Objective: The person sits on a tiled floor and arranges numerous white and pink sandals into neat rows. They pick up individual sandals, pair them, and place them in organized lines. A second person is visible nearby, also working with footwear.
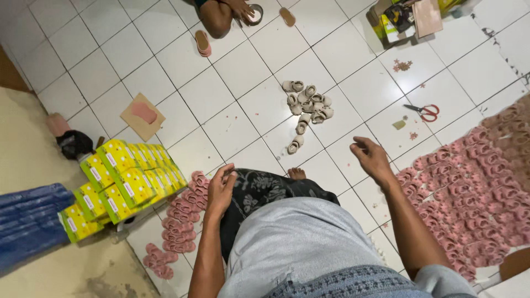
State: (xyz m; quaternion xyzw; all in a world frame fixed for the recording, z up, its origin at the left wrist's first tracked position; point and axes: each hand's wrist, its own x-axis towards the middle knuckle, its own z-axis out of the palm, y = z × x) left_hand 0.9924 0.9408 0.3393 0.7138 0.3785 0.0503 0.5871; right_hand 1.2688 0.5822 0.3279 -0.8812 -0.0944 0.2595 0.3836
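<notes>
I sit on a white tiled floor and look down over my grey shirt and dark patterned cloth. My left hand (221,190) rests on my left knee, fingers loosely apart, holding nothing, beside a row of small pink sandals (179,218). My right hand (372,159) hovers open above the tiles, empty, between a small heap of beige baby sandals (305,107) and a large spread of pink sandals (475,187) at my right. My bare toes (296,173) show past the cloth.
Yellow-green boxes (124,179) are stacked at the left, near a blue ribbed roll (30,221). Red-handled scissors (424,112) lie far right. A cardboard square with a pink sole (143,115) lies left. Another person (221,14) sits at the top with flip-flops (202,43) and a tape roll (254,14) nearby.
</notes>
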